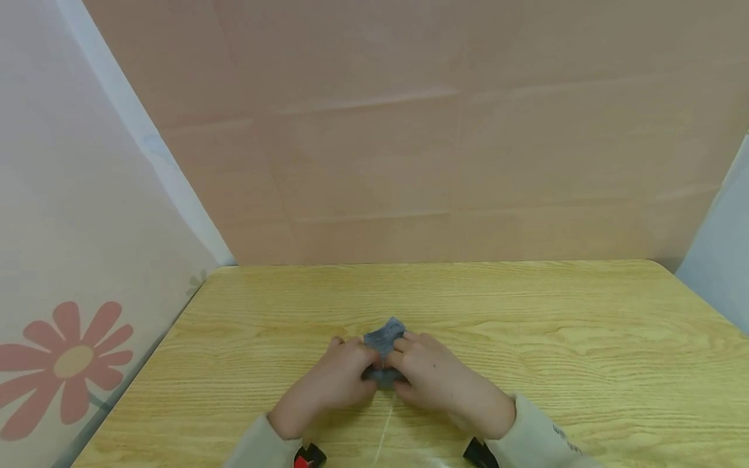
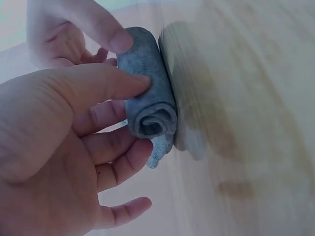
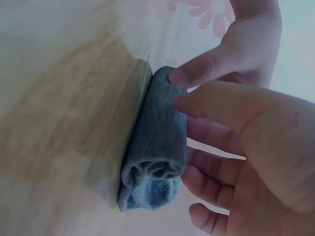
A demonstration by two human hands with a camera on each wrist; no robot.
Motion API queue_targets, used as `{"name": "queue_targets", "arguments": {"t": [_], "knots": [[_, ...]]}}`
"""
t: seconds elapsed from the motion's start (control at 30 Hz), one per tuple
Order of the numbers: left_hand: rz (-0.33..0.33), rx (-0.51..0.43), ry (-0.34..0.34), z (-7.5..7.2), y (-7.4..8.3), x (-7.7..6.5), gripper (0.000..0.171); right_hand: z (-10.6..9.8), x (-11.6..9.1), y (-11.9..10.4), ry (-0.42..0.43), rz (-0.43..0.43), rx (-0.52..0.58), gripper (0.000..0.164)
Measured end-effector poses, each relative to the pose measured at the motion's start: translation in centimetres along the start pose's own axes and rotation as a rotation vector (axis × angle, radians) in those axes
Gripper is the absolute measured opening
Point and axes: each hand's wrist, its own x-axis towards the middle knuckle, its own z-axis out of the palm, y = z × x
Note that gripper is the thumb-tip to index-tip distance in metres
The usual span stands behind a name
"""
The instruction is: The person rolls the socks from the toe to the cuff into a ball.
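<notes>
A small grey-blue cloth (image 1: pixel 385 336) is partly rolled up near the front middle of the table. Its flat tail points away from the person, and the roll lies on the near side between both hands. My left hand (image 1: pixel 348 370) grips the left end, thumb on top and fingers curled behind. On the opposite end my right hand (image 1: pixel 430 370) holds it the same way, its thumb close to the left one. Seen from the left wrist, the rolled cloth (image 2: pixel 145 64) shows a spiral end; from the right wrist, the cloth (image 3: pixel 157 123) has a lighter, fuzzy loose layer below.
The wood-grain table (image 1: pixel 556 325) carries a thin pale line (image 1: pixel 383 432) running toward its front edge. Behind it stands a creased brownish sheet (image 1: pixel 374 156). A white wall with a pink flower (image 1: pixel 73 361) is at the left, and a pale panel (image 1: pixel 722 240) at the right.
</notes>
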Motion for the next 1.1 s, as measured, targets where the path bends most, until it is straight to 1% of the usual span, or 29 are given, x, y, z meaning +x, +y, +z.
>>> {"name": "queue_targets", "arguments": {"t": [0.13, 0.23, 0.3, 0.4, 0.47, 0.53, 0.6, 0.7, 0.8, 0.87, 0.93, 1.03, 1.1], "knots": [[-0.030, -0.053, -0.036, -0.1, -0.2, 0.2, 0.006, -0.2, 0.0, -0.1, -0.007, 0.017, -0.025, 0.022], [-0.050, -0.095, -0.060, -0.2, -0.4, 0.4, 0.009, -0.2, 0.0, 0.0, -0.028, 0.032, -0.028, 0.026], [-0.062, -0.112, -0.076, -0.2, -0.4, 0.5, 0.011, -0.1, 0.1, 0.3, -0.034, 0.031, -0.028, 0.025], [-0.073, -0.119, -0.082, -0.2, -0.5, 0.7, 0.013, 0.1, 0.1, 0.5, -0.034, 0.024, -0.021, 0.019], [-0.079, -0.097, -0.079, -0.3, -0.4, 0.6, 0.013, 0.2, 0.2, 0.6, -0.033, 0.022, -0.012, 0.016], [-0.079, -0.043, -0.065, -0.3, -0.2, 0.6, 0.012, 0.2, 0.2, 0.6, -0.031, 0.023, -0.002, 0.013], [-0.064, 0.030, -0.039, -0.4, 0.1, 0.6, 0.012, 0.3, 0.3, 0.7, -0.033, 0.025, 0.011, 0.011], [-0.030, 0.145, 0.003, -0.4, 0.6, 0.5, 0.019, 0.3, 0.4, 0.8, -0.042, 0.026, 0.037, 0.009], [-0.003, 0.208, 0.030, -0.4, 1.0, 0.4, 0.023, 0.2, 0.4, 1.1, -0.055, 0.018, 0.084, 0.008], [0.000, 0.214, 0.032, -0.3, 1.1, 0.3, 0.023, 0.2, 0.4, 1.2, -0.064, 0.014, 0.109, 0.008], [-0.002, 0.200, 0.031, -0.3, 1.0, 0.3, 0.021, 0.2, 0.5, 1.4, -0.068, 0.014, 0.130, 0.007], [-0.007, 0.151, 0.025, -0.2, 0.6, 0.4, 0.018, 0.1, 0.5, 1.4, -0.058, 0.021, 0.119, 0.006], [-0.006, 0.113, 0.026, -0.2, 0.3, 0.4, 0.016, 0.1, 0.5, 1.3, -0.048, 0.027, 0.096, 0.010]]}}
